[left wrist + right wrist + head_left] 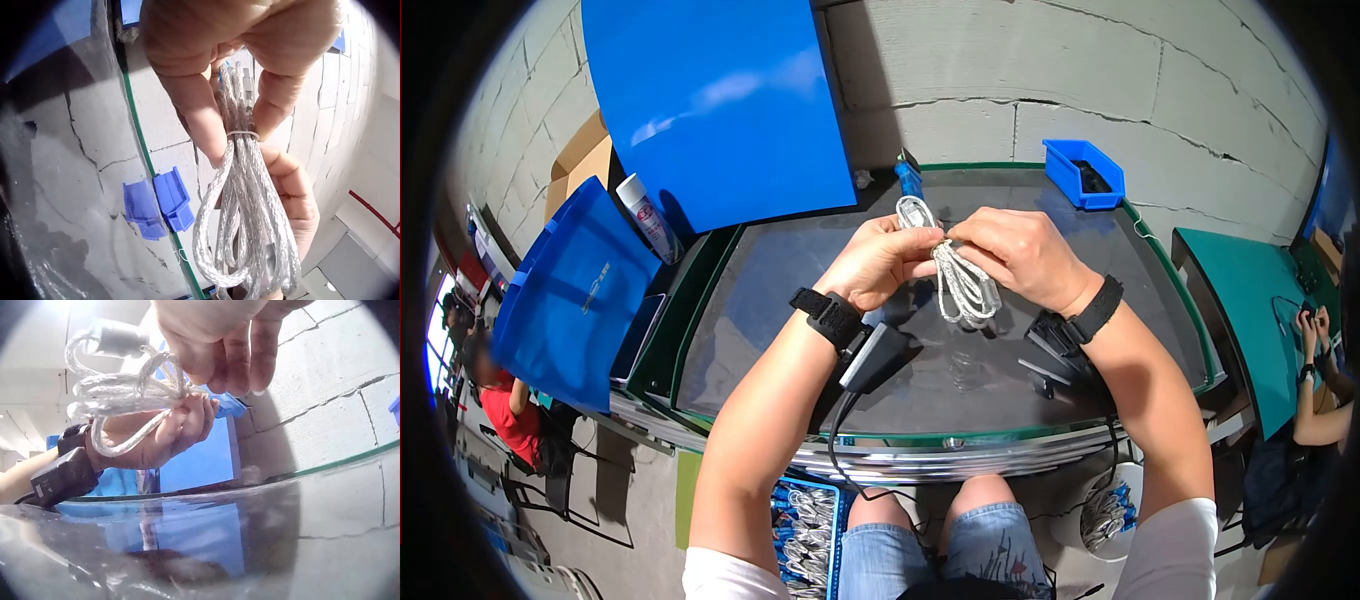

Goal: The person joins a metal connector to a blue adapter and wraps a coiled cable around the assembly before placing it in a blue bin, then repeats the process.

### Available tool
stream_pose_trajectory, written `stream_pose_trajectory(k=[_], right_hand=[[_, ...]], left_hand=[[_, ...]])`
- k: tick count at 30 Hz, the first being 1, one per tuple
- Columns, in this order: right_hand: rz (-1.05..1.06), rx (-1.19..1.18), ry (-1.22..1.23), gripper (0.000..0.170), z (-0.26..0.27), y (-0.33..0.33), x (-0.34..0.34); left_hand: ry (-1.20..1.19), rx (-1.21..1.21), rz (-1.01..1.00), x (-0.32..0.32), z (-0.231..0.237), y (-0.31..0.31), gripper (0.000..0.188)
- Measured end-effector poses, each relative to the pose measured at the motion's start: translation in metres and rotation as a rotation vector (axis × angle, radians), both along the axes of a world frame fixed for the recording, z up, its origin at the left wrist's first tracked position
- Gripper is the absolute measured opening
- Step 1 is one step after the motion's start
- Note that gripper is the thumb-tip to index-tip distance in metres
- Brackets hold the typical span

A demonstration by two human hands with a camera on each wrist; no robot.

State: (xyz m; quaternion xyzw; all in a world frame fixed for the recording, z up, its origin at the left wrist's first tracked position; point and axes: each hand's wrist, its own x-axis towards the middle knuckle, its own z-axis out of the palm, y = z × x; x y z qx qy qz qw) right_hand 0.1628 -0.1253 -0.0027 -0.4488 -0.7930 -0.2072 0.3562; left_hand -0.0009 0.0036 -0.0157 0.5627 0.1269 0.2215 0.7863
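A coiled cable (965,285) with a silver-white braided sleeve hangs in loops between the two hands, above the table. A thin white tie (242,133) circles the bundle near its upper part. My left hand (883,255) grips the bundle beside the tie between thumb and fingers. From the other side my right hand (1022,250) pinches at the tied spot, thumb and index fingertip together; the fingers partly hide what lies between them. Beyond the left hand a blue end piece (909,180) sticks out next to a cable loop.
A blue bin (1090,180) with dark pieces stands at the back right of the grey table (800,370). Left are a spray can (650,220) and large blue panels. Below the table edge are a blue crate (840,520) of cables and a white bucket (1080,540).
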Motion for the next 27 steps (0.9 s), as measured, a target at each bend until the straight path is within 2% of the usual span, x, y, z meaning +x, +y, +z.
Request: stream_pose_trajectory(k=[8, 12, 14, 16, 19, 20, 22, 23, 27], right_hand=[[0.006, 0.135, -0.097, 0.013, 0.009, -0.006, -0.007], [-0.055, 0.089, -0.11, 0.011, 0.004, -0.004, -0.004], [-0.089, -0.014, -0.055, 0.011, 0.0, -0.002, -0.003], [-0.061, -0.078, 0.037, 0.01, -0.002, 0.001, -0.003], [-0.02, -0.457, 0.448, 0.013, -0.001, 0.002, -0.001], [-0.021, -0.46, 0.449, 0.013, -0.002, 0.004, 0.0], [0.155, -0.73, 0.897, 0.012, -0.007, 0.008, 0.002], [0.168, -0.791, 0.932, 0.011, -0.003, 0.005, 0.003], [0.276, -0.762, 0.993, 0.01, -0.009, 0.004, 0.008]], left_hand=[[-0.004, -0.013, -0.105, -0.005, 0.006, -0.005, 0.018], [-0.034, 0.023, -0.035, -0.002, 0.004, -0.007, 0.024], [-0.031, 0.066, -0.012, -0.002, 0.003, -0.008, 0.028], [-0.028, 0.109, 0.01, -0.001, 0.002, -0.008, 0.031], [-0.036, 0.174, 0.033, -0.001, 0.001, -0.007, 0.041], [-0.036, 0.171, 0.032, -0.001, 0.002, -0.008, 0.041], [-0.056, 0.185, 0.005, -0.002, 0.004, -0.011, 0.042], [-0.056, 0.182, 0.007, -0.002, 0.004, -0.01, 0.042], [-0.051, 0.242, 0.017, -0.004, 0.006, -0.009, 0.042]])
